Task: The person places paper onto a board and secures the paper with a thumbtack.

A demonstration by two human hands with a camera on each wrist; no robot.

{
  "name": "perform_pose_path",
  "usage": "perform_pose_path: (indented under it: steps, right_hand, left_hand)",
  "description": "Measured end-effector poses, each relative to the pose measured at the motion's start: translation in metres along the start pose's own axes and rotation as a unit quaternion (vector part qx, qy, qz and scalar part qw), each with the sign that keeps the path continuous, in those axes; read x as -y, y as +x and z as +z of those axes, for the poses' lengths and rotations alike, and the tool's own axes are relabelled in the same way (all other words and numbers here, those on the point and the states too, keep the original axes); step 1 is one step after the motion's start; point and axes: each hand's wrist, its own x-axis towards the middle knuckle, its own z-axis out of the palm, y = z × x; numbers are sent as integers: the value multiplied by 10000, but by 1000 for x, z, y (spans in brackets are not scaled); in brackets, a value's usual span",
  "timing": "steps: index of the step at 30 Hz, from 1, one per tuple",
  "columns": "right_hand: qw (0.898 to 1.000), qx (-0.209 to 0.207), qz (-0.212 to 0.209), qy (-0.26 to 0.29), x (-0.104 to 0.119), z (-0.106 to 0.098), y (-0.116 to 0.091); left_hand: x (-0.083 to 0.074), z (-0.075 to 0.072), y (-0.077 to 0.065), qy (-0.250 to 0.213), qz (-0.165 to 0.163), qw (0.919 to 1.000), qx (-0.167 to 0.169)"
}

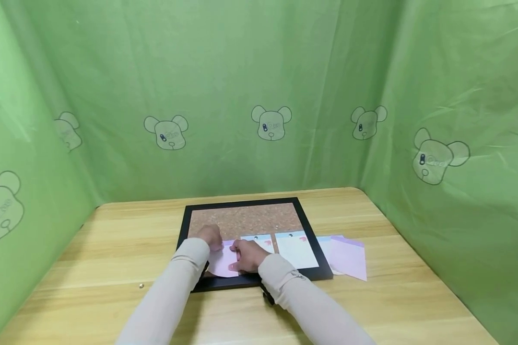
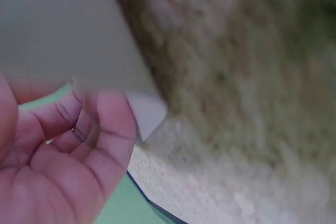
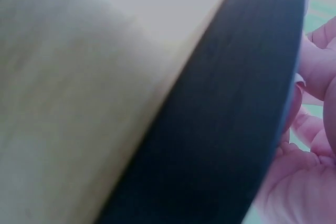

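On the black-framed cork board (image 1: 241, 218) lies a purple sheet of note paper (image 1: 221, 265), its lower edge curving. My left hand (image 1: 211, 235) pinches that sheet near its upper left corner; in the left wrist view the paper (image 2: 63, 30) passes between thumb and fingers. At the sheet's right edge, my right hand (image 1: 250, 255) holds it with curled fingers. The right wrist view shows the fingers partly hidden behind the board's black frame (image 3: 210, 108). To the right are two white sheets with blue top bands, one partly covered (image 1: 265, 243) and one in full view (image 1: 297, 254), each with a pushpin at its top.
Loose purple and white sheets (image 1: 348, 258) overlap right of the board, near its frame. A small metallic tack (image 1: 141, 285) rests on the wooden table (image 1: 112, 239) at the left. Green curtains (image 1: 224, 96) with bear-head prints enclose the back and sides.
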Motion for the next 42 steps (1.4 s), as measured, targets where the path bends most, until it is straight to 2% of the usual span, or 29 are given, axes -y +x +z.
perform_pose_path:
  steps: [3,5,10,13,17,24,30,36,42]
  right_hand:
    - [10000,-31,-30,7,-1,1,0]
    - [10000,-47,-52,-19,-2,1,0]
    - [9996,-124,-156,-194,-5,4,-1]
    - [9994,-136,-205,-253,-6,4,-1]
    - [9993,-114,-168,-327,-7,5,0]
    - [9992,-127,-123,-350,-6,4,0]
    - [9995,-116,-65,-300,-4,4,-3]
    - [9994,-100,-56,-341,-4,4,-1]
    - [9992,-116,-117,-372,-4,5,1]
  left_hand:
    - [2,-3,-4,97,116,9998,130]
    - [4,-4,-6,214,323,9990,213]
    - [13,-6,-10,-227,716,9962,448]
    - [16,-7,-13,-692,703,9930,645]
    - [20,-7,-15,-1008,572,9900,799]
    - [23,-7,-28,-678,469,9944,658]
    - [27,-7,-41,-708,399,9948,607]
    - [30,-7,-56,-542,664,9956,378]
    - [29,-5,-77,-597,978,9932,218]
